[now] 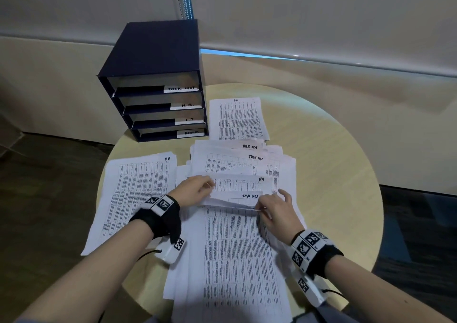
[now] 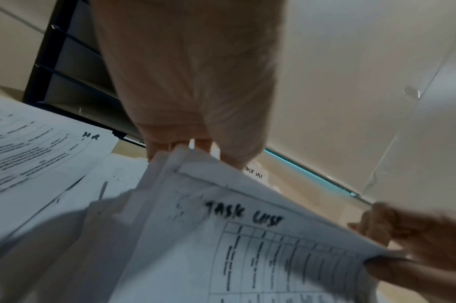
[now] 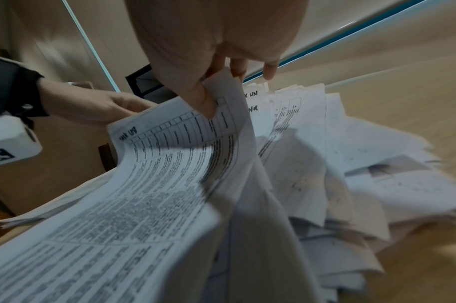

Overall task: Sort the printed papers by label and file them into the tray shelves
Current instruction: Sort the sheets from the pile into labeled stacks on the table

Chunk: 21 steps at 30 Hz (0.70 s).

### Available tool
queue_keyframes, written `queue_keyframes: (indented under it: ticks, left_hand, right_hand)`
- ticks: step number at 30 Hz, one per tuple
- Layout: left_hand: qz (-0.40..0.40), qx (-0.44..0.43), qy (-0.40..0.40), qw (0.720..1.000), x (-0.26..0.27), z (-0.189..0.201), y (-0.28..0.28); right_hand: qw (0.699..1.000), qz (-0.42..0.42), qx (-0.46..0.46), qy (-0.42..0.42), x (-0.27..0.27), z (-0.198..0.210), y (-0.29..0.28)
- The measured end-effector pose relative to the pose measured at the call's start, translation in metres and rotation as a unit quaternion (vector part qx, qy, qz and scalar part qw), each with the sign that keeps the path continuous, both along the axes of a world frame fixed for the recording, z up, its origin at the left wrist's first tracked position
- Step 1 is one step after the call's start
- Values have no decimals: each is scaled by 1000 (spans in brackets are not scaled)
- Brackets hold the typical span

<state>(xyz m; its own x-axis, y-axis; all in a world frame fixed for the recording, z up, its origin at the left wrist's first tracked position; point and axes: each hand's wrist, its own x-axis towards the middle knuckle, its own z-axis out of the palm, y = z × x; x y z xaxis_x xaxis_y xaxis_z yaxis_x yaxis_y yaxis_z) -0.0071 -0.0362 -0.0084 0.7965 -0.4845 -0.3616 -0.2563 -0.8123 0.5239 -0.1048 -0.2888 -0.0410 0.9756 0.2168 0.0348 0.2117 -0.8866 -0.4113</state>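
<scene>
At table centre, left to right | left hand (image 1: 195,189) pinches the left top corner of the TASK LIST sheet (image 1: 237,199) | right hand (image 1: 274,211) pinches its right edge; long axis runs near-far | tray shelves (image 1: 158,105) far left, nearer the left hand | wrist views show the thumb pinches; head view alone shows shelf labels.

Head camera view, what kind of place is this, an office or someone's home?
Most likely an office. A dark blue tray shelf unit carries labels such as H.R. and Admin, printed papers marked Task List cover a round table, and roller blinds hang behind.
</scene>
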Motion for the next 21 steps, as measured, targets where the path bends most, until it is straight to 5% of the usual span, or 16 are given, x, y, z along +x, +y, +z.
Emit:
queue_keyframes:
  ticks: [5,17,21]
  left_hand:
    - [-41,122,-59,990,7,-3,-9]
    - [-155,67,-189,967,-11,7,-4]
    - [-118,30,-174,977,-14,6,3]
  right_hand:
    - [1000,-2,11,-13,3,4,1]
    - [999,-7,7,-33,7,-4,-2]
    - [999,-4,12,-35,2,-8,-3]
